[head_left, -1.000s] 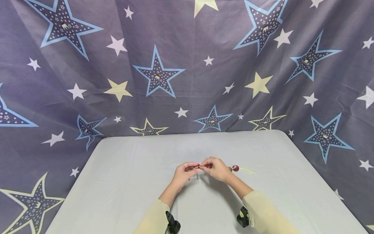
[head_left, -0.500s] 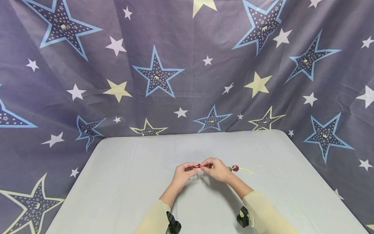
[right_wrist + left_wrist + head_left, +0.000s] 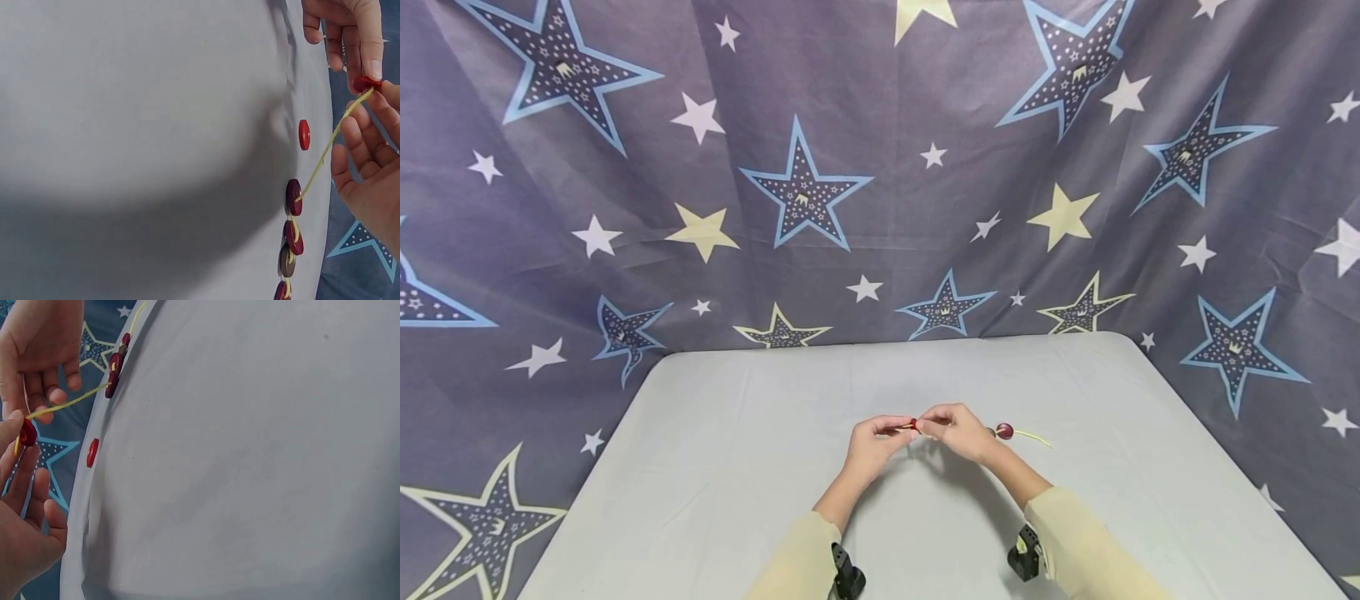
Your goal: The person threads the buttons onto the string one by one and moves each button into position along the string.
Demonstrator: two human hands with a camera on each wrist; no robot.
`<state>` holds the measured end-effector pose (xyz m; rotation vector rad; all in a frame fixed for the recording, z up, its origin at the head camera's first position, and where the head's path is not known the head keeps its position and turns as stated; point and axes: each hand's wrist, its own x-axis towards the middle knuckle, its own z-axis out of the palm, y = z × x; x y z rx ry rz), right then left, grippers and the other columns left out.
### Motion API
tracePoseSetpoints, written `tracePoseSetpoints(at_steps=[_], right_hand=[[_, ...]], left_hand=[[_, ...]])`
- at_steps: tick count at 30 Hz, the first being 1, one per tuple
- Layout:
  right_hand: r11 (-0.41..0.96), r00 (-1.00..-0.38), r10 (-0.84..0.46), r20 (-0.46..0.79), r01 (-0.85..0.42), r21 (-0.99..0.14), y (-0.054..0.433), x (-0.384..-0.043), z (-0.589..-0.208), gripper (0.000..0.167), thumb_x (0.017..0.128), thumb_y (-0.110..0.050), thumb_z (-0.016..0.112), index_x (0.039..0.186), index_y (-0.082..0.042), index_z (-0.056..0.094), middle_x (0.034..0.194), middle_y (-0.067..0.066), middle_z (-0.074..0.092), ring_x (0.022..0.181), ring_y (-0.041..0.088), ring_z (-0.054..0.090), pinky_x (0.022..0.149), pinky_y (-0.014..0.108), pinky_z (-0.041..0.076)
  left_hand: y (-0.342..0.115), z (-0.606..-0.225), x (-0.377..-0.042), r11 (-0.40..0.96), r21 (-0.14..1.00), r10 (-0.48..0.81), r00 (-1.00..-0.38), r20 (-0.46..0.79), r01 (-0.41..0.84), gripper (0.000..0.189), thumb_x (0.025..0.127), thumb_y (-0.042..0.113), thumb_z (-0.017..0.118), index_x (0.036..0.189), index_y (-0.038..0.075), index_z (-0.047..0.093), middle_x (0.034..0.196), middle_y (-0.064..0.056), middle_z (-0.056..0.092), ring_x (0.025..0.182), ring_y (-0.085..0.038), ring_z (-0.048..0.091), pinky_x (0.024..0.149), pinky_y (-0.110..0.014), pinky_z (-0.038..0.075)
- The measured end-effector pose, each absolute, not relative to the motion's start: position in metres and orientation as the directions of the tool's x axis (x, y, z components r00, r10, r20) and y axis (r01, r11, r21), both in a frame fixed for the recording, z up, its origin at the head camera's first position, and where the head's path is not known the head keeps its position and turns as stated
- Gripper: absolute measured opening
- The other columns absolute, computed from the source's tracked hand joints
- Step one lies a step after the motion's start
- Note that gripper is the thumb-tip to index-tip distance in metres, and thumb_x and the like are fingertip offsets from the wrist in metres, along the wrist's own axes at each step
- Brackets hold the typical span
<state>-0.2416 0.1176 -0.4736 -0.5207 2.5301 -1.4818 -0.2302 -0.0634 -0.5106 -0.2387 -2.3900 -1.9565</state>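
My left hand pinches a red button between thumb and fingertips, above the table. Right against it, my right hand pinches a yellow cord at the button's face. In the left wrist view a short cord end pokes out past the button. From the hands the cord slants down to a dark red button on the table, the first of a strung row that includes a brown button. A loose red button stands apart on the table. The fingertips partly hide the held button's holes.
A pale cloth covers the table. At its far side hangs a dark star-patterned curtain. To the right of my right hand, the row's far end shows a dark red button and a yellow cord tail.
My right hand has shifted slightly at the held button, and a bit of cord now shows between the fingertips. The left hand keeps its pinch, nearly in place.
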Motion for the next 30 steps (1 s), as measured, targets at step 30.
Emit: tracePoseSetpoints(at_steps=[30], right_hand=[[0.402,-0.903,-0.414,0.118,-0.297,-0.866,0.119,-0.243,-0.480,0.017,0.079,-0.013,0.073,0.091,-0.002,0.070,0.078,0.008,0.065,0.067,0.016,0.055,0.058,0.019,0.044]], left_hand=[[-0.058,-0.511,-0.230,0.193,0.971,0.000,-0.990,0.141,0.138,0.016,0.082,0.021,0.072,0.090,0.007,0.075,0.090,-0.009,0.073,0.075,-0.004,0.060,0.065,-0.017,0.048]])
